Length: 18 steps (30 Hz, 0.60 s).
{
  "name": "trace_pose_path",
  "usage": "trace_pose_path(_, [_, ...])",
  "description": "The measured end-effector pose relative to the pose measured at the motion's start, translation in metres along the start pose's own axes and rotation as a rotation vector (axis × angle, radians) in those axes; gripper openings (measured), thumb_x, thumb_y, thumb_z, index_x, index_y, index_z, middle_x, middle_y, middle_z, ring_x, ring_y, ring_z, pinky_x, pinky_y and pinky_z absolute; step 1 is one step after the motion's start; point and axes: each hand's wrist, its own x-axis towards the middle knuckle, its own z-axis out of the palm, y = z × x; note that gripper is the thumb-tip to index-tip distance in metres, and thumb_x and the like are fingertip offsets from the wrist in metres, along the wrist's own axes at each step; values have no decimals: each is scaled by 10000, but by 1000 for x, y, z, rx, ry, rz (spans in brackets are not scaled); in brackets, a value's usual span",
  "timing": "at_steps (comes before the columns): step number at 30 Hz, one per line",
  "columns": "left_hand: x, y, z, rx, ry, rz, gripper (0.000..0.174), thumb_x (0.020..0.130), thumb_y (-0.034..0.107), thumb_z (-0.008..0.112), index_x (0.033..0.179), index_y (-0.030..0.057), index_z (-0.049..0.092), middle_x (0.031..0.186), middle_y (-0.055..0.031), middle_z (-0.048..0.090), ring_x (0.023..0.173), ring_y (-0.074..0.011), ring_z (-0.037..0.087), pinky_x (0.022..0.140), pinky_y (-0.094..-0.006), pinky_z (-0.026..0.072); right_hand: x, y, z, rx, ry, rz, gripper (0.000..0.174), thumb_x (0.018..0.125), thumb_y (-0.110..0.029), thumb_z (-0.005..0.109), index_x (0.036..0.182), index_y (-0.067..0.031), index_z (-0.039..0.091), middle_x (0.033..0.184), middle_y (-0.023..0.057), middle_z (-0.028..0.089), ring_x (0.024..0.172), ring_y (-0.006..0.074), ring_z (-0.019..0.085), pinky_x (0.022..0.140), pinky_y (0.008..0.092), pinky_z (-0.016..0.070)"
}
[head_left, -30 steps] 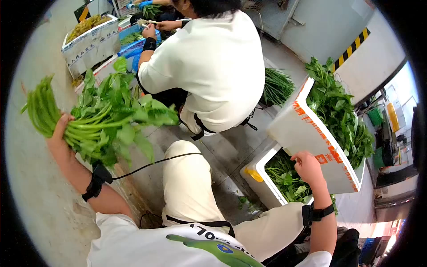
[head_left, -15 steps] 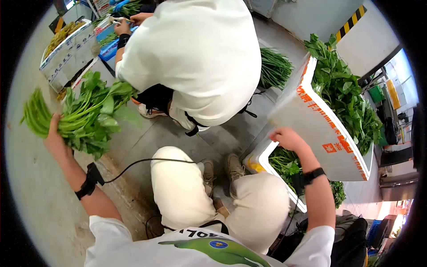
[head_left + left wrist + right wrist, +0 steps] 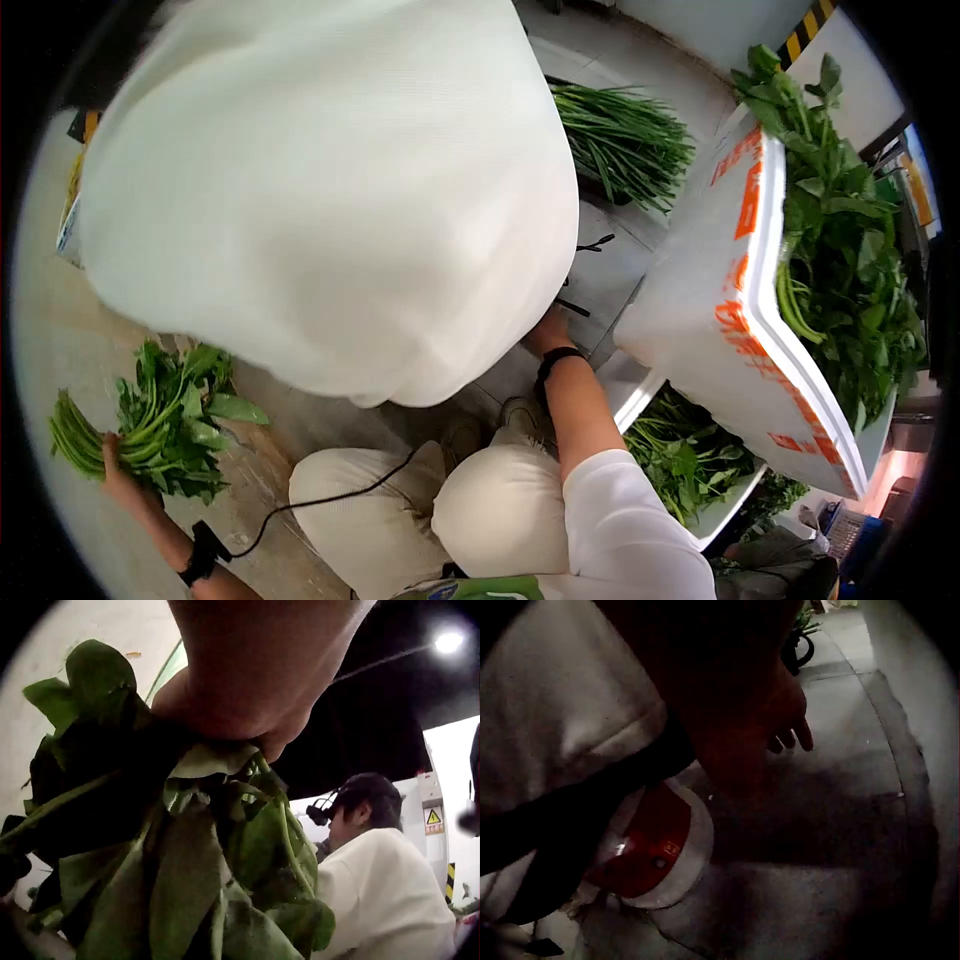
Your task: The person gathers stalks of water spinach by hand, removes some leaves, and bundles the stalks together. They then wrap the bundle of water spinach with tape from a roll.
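Observation:
My left hand holds a bunch of leafy greens by its stems, out at the left. The stem ends point left and the leaves fan out to the right. In the left wrist view broad leaves hang beneath the hand and hide the fingers. My right hand reaches forward past my knee, partly hidden behind the other person's white shirt. In the right wrist view its fingers point down over the dark floor with nothing held. A red-and-white rounded object is below the shirt there.
At the right, a white foam box of greens leans over a lower foam box holding more greens. Long thin green stalks lie beyond the crouching person. A black cable runs across my knees.
My right hand has left the foam boxes and moved inward, toward the other person's back. The left hand has lowered with the greens. My view has come closer to the person's back.

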Motion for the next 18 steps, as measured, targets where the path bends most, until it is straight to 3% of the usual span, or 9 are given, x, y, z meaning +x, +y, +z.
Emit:
trace_pose_path(2, [25,-22,-15,24,-35,28,421,887,294,728,1157,-23,665,1079,-114,667,958,-223,644,835,-377,521,46,18,54,21,286,-42,623,978,-445,505,1512,-141,403,1549,107,405,1406,318,387,1143,479,304])
trace_pose_path(5, [27,-20,-4,10,-96,59,488,885,353,720,1160,-46,656,1041,-134,678,929,-240,666,809,-375,539,148,54,183,1460,389,-281,646,986,-453,473,1550,-173,333,1576,71,367,1430,287,348,1124,467,312])
trace_pose_path(6, [28,-21,-4,43,-109,59,490,885,347,721,1171,-46,651,1054,-135,676,931,-245,666,810,-381,540,152,54,183,1473,390,-270,646,986,-453,473,1550,-173,333,1576,71,367,1430,287,348,1124,467,312])
trace_pose_path(11, [12,-16,14,156,-121,87,484,890,318,717,1199,-47,640,1117,-136,667,1006,-250,655,875,-395,532,124,66,117,-698,224,59,836,930,-426,592,1603,-172,164,1519,51,370,1357,276,378,1061,396,348])
trace_pose_path(12, [-3,-14,28,70,-110,147,337,875,247,740,1043,-35,667,948,-96,654,857,-203,631,795,-360,520,128,68,102,-207,159,105,906,902,-409,636,1604,-136,132,1385,61,445,1211,260,451,1025,363,356])
trace_pose_path(13, [-1,-17,29,68,-121,145,337,875,247,740,1043,-35,667,948,-96,654,857,-203,631,795,-360,520,129,75,115,-297,291,31,403,1017,-345,448,1360,-172,570,1352,36,565,1204,243,475,1010,381,346])
trace_pose_path(15, [3,-21,26,30,-143,20,324,879,236,732,1034,-42,674,955,-98,658,839,-200,636,779,-352,524,151,83,122,-319,280,11,345,992,-307,506,1295,-181,614,1329,27,568,1207,243,467,995,377,352])
trace_pose_path(17, [-6,-16,30,45,-159,-14,310,879,225,730,1020,-44,671,965,-101,658,840,-197,639,775,-345,527,112,68,92,-261,341,14,309,985,-294,514,1245,-177,635,1287,27,605,1226,253,490,987,380,360])
trace_pose_path(18, [-10,-14,31,30,-169,-23,319,872,227,737,1023,-47,671,959,-99,659,841,-199,641,776,-347,528,107,63,86,-259,225,2,297,988,-290,507,1219,-165,643,1246,27,629,1205,265,519,975,395,377])
